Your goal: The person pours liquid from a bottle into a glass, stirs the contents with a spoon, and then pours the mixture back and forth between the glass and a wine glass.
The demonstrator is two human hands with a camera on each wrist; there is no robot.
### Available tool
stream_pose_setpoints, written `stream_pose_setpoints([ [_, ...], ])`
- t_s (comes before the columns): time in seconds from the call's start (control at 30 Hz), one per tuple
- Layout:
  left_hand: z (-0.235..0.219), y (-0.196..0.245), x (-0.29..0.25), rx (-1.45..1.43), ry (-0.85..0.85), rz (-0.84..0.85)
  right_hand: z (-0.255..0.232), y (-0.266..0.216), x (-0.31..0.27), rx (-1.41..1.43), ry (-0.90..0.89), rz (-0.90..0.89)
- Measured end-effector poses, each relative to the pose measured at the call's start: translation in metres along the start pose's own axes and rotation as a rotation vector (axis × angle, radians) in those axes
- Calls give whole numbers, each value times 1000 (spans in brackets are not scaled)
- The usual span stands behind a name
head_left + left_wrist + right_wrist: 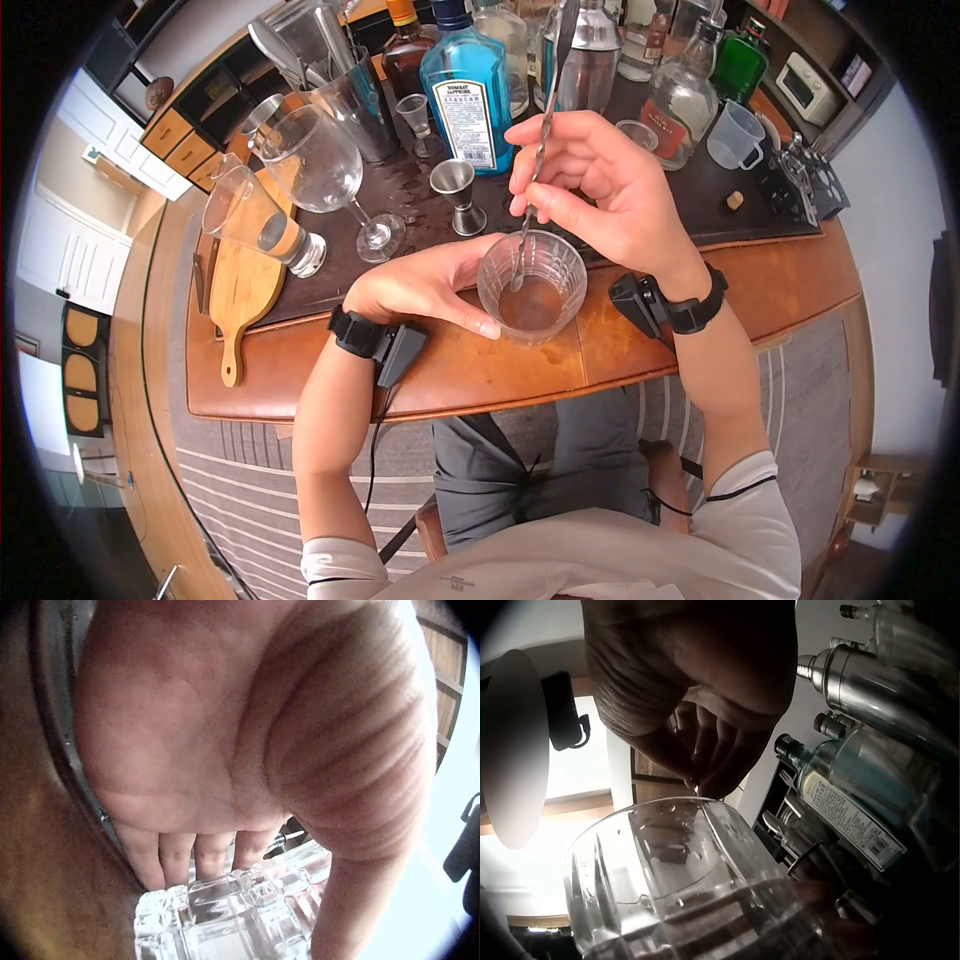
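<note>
A clear cut-pattern rocks glass [535, 312] sits near the table's front edge with a little liquid in its bottom. My left hand [425, 283] holds it from the side, the thumb at the front and the fingers round the far side. In the left wrist view, the glass [225, 919] lies between those fingers and the thumb. A twisted metal bar spoon [545, 145] stands nearly upright, its lower end inside the glass. My right hand [620, 200] pinches its shaft between thumb and fingers above the rim. The right wrist view shows those fingertips beyond the glass rim [667, 801].
A steel jigger [455, 190] and a blue gin bottle [465, 85] stand behind the glass. At left are a wine glass [318, 165], a tall footed glass [250, 215] and a wooden board [245, 290]. A plastic measuring jug [735, 135] and a cork [735, 200] are at right.
</note>
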State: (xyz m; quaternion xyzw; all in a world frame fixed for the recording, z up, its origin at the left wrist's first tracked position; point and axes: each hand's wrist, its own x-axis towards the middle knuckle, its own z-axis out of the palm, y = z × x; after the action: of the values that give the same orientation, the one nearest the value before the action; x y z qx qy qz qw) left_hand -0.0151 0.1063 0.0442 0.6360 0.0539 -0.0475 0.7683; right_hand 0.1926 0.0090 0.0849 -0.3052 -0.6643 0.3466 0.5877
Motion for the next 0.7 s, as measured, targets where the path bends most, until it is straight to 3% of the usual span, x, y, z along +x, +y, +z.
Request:
stream_pose_setpoints([
  [0.7, 1, -1, 1, -3, 59, -10, 3, 6, 0, -105, 1, -53],
])
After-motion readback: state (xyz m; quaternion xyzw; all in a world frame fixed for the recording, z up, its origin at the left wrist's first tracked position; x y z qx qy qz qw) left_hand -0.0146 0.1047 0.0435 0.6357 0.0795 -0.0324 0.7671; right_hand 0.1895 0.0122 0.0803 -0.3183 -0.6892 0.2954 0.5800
